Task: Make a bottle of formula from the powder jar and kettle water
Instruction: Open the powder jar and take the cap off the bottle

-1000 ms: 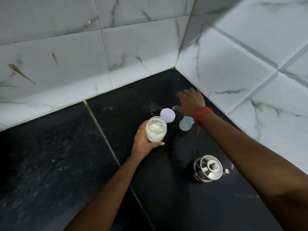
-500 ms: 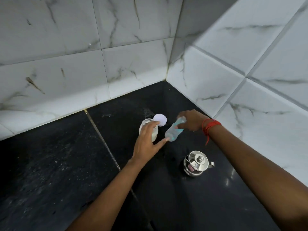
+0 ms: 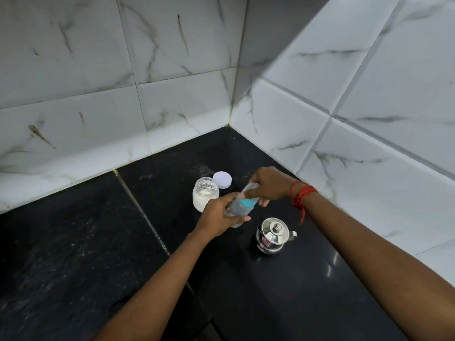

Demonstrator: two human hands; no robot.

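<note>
Left hand (image 3: 220,214) and right hand (image 3: 268,185) both grip one bottle (image 3: 240,208).
The left forearm runs up from 7 o'clock, fingers curled round the lower body; the right forearm stretches in from 4 o'clock, fingers clasping the top end, knuckles up.

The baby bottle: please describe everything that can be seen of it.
The baby bottle is of clear plastic, with a teal ring and a see-through cap over its top. It is tilted, top toward the upper right, over the black counter. The left hand grips its body; the right hand grips the cap end. Its contents cannot be told.
</note>
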